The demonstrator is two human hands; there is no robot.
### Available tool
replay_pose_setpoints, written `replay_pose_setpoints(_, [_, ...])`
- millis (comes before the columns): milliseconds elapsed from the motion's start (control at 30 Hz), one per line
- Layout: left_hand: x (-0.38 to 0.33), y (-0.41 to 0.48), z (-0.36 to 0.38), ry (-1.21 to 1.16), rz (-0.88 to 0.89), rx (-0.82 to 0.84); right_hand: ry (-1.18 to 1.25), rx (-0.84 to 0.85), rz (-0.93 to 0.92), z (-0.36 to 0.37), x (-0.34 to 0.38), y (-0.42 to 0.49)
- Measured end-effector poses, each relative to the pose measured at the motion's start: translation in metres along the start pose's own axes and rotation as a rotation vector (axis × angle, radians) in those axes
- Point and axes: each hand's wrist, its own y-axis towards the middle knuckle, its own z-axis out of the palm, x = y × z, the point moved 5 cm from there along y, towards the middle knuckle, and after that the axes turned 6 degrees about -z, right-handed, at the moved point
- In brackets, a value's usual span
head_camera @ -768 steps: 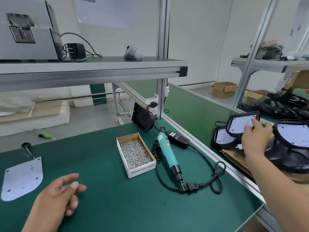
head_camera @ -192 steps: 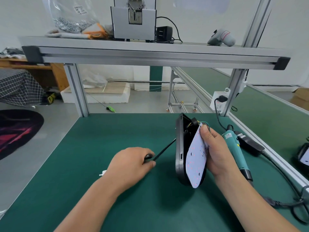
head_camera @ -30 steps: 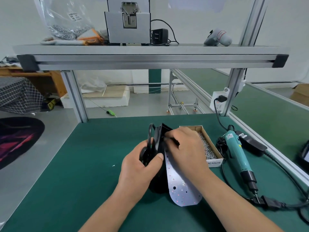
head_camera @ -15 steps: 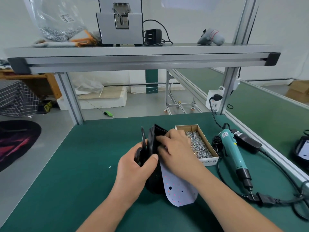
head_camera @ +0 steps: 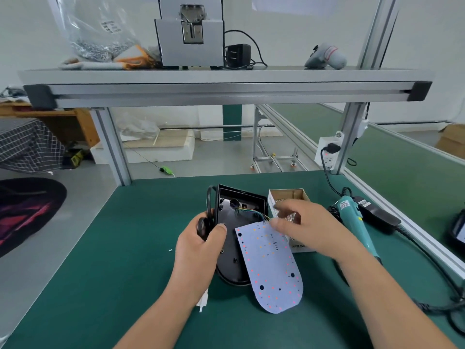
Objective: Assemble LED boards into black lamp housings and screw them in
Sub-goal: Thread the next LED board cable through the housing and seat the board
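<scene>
Two hands met over the middle of the green worktop, a little toward its right edge. Nearest, the LED board lay tilted, its rounded end on the mat and its square end leaning at the black lamp housing, tethered by thin coloured wires. The board looked light, thin and stiff, but its LEDs and solder joints were likely fragile. It would be best taken by its bare edges, with no pull on the wires. The left hand gripped the housing's left rim, thumb hooked inside and fingers curled behind. The right hand hovered at the board's upper corner, fingers loosely spread and blurred. Its thumb seemed to press the corner rather than pinch it. Beyond stood the screw box, with the teal electric screwdriver toward the right edge.
</scene>
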Motion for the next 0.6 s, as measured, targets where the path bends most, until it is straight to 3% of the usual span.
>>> replay_pose_setpoints(133, [-0.002, -0.003, 0.001, -0.005, 0.022, 0.002, 0.163, 0.129, 0.036, 0.010, -0.005, 0.002])
replay_pose_setpoints(300, [-0.010, -0.010, 0.010, 0.034, 0.075, 0.089, 0.676, -0.069, 0.036, 0.008, -0.004, 0.003])
replay_pose_setpoints(600, [-0.012, -0.012, 0.013, -0.018, 0.063, 0.177, 0.798, -0.239, 0.017, 0.017, 0.004, 0.004])
